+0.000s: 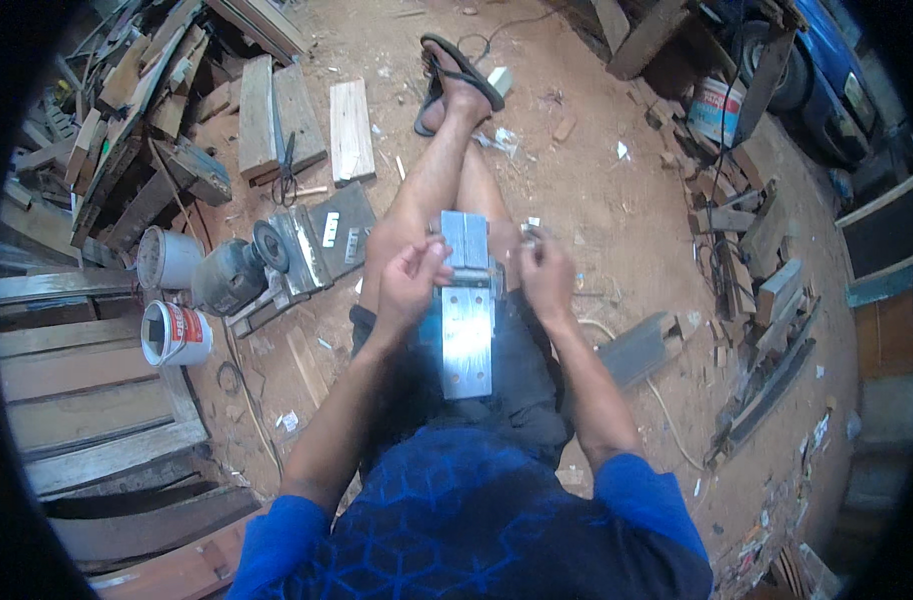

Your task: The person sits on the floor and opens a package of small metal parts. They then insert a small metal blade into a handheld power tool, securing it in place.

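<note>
An upturned electric hand planer (467,340) lies across my lap, its shiny metal sole facing up and a bit of teal body showing at the side. The front part of the sole is grey and grooved; a narrow gap crosses it between my hands. At the planer's left edge is my left hand (407,290), closed, with thumb and fingertips pinched together. My right hand (547,278) hovers just off the right edge, also closed in a pinch. A small pale piece shows at its fingertips, too small to name. Whatever the left fingertips hold is hidden.
Left of my legs stand a grinding machine (227,278) with a disc, two white buckets (177,335) and dark scissors (289,178) by wooden boards (352,130). Scrap wood (127,110) is piled far left. A grey plank (632,350), cable and paint bucket (715,112) lie right.
</note>
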A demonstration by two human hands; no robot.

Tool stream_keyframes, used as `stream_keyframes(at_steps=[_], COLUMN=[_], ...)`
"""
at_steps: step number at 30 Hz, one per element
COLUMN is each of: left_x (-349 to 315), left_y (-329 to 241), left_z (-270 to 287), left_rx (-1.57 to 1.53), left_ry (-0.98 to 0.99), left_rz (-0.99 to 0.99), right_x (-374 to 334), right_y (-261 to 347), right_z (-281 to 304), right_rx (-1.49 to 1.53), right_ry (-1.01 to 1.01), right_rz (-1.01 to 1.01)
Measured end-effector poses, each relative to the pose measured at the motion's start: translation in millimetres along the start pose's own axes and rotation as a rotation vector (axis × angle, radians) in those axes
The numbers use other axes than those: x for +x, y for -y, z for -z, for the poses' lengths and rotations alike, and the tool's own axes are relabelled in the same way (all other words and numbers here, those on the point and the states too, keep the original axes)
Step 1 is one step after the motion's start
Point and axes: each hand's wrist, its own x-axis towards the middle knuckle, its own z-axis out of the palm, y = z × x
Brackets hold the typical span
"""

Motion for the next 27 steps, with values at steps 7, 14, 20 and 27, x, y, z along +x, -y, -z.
stream_keyframes(at_steps=[7, 14, 20, 27], left_x=[-6, -8, -18, -24], left_y=[-19, -29, -47, -49], left_z=[-24, -7, -6, -6], left_rx=[-0.18, -0.096, -0.216, -0.194], left_ry=[0.072, 0.156, 0.169, 0.19], left_rz=[0.078, 0.03, 0.216, 0.279], right_x=[-15, -29, -25, -18], right_y=[74, 107, 89, 92], right_z=[8, 7, -6, 2], right_rx=[-0.021, 0.202, 0.682, 0.894], right_ry=[-0.145, -0.023, 0.185, 0.357], right_rz=[0.528, 0.677, 0.07, -0.204])
